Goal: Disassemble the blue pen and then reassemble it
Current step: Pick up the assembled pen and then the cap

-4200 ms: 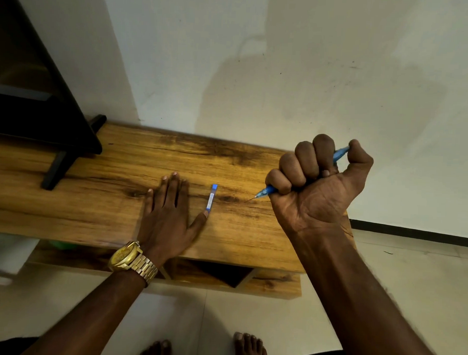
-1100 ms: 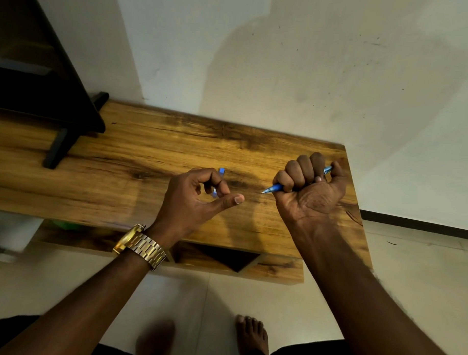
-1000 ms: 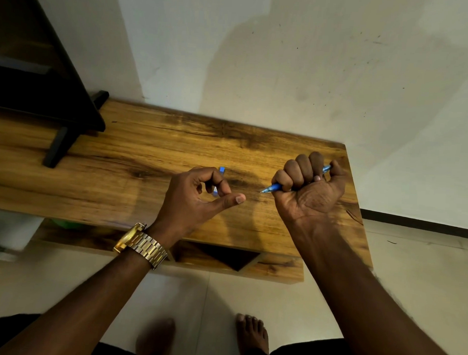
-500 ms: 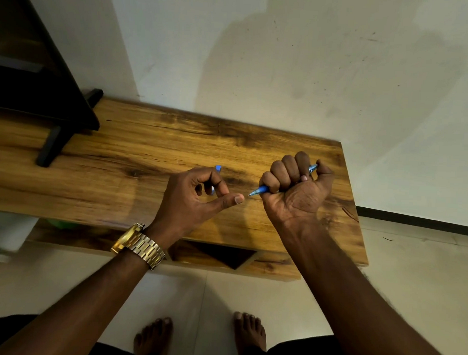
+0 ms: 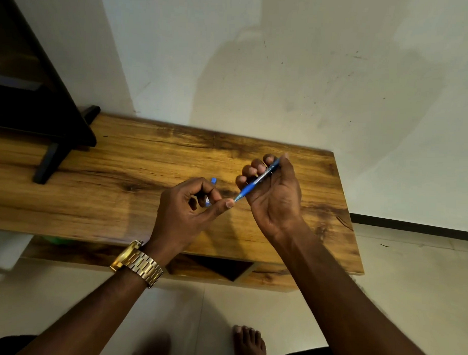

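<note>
Head view, left to right. Dark stand (image 5: 44, 112) sits at the far-left end of the wooden table (image 5: 121, 173), well apart from the work. Green item (image 5: 58, 241) on the shelf below, too hidden to identify. Open cubby (image 5: 219, 267) under the tabletop: interior dark, contents can't be told.

Left hand (image 5: 185, 210), gold watch (image 5: 137, 263) on the wrist, has its fingers curled round a small blue pen piece (image 5: 213, 180) (cap or end piece, can't say which; only its two ends show past the fingers). Thumb sticks out toward the pen tip, apparently touching it or just short of it.

Right hand (image 5: 270, 194) is palm-up with the blue pen body (image 5: 256, 182) lying across the fingers, fingertips curled over it and the thumb at its far end. Tip points down-left at the left hand. Held above the table, not resting on it.

My read: the body is held slanted, tip toward the left hand, so the two parts line up on one axis; likely a mating or pull-off step. Whether it's disassembly or reassembly, can't tell from this alone.
</note>
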`<state>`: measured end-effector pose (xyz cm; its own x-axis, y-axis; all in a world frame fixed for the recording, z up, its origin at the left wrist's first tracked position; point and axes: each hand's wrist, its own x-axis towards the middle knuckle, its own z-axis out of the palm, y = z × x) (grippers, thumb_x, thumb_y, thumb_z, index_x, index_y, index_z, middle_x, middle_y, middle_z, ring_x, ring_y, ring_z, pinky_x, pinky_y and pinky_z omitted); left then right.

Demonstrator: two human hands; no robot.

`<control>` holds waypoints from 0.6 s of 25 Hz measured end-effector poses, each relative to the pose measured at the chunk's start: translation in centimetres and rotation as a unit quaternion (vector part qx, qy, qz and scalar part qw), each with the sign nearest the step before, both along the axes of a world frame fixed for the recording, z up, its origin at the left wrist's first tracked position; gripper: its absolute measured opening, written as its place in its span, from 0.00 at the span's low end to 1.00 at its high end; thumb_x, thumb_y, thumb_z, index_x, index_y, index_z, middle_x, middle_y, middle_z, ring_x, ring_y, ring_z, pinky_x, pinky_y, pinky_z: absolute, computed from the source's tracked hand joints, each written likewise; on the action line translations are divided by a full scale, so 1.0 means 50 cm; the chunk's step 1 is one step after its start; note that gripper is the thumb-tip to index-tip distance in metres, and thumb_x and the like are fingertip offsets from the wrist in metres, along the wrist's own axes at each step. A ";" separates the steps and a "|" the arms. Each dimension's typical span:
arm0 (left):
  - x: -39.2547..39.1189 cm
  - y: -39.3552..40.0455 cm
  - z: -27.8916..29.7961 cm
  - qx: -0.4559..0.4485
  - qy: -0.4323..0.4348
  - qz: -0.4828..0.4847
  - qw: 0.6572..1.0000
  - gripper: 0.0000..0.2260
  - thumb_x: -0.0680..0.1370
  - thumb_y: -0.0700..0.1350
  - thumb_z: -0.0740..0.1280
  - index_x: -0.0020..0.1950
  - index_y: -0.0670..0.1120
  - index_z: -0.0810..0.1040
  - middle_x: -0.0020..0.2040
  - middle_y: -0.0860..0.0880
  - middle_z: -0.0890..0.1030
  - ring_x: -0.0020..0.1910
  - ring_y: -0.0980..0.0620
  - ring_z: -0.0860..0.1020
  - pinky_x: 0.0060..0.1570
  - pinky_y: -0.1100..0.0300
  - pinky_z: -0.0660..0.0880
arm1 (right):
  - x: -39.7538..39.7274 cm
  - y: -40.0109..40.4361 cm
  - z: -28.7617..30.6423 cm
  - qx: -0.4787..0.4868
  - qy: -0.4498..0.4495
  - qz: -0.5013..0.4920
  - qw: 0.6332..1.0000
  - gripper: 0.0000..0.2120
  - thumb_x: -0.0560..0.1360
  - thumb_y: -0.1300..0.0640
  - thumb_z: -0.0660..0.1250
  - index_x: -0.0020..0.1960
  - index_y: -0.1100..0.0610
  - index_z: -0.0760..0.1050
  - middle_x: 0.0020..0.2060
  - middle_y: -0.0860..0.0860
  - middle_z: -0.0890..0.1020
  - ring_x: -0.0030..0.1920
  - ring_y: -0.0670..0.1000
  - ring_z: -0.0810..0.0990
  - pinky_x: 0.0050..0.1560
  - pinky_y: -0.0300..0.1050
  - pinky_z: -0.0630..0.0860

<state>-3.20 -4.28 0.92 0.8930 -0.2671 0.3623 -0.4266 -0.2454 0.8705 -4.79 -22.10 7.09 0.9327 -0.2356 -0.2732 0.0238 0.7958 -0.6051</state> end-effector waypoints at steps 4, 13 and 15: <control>0.008 0.009 0.007 -0.016 0.003 0.009 1.000 0.16 0.75 0.68 0.74 0.44 0.56 0.81 0.44 0.54 0.85 0.40 0.49 0.81 0.34 0.52 0.76 | 0.009 -0.015 -0.003 -0.157 0.039 0.062 0.985 0.13 0.88 0.58 0.59 0.55 0.57 0.82 0.44 0.52 0.78 0.43 0.50 0.77 0.45 0.45 0.76; 0.051 0.051 -0.030 0.272 -0.059 0.016 0.960 0.20 0.79 0.65 0.68 0.67 0.56 0.80 0.65 0.57 0.81 0.65 0.55 0.77 0.59 0.52 0.79 | 0.018 -0.063 -0.076 -0.627 0.152 0.085 0.759 0.15 0.78 0.50 0.79 0.60 0.54 0.82 0.38 0.50 0.89 0.37 0.47 0.89 0.48 0.48 0.86; 0.070 0.080 -0.043 0.379 -0.060 0.050 0.922 0.30 0.82 0.66 0.61 0.81 0.53 0.70 0.79 0.51 0.72 0.79 0.47 0.69 0.73 0.45 0.72 | 0.021 -0.059 -0.095 -0.623 0.182 0.091 0.755 0.15 0.75 0.50 0.81 0.56 0.53 0.80 0.36 0.50 0.89 0.34 0.46 0.89 0.42 0.46 0.87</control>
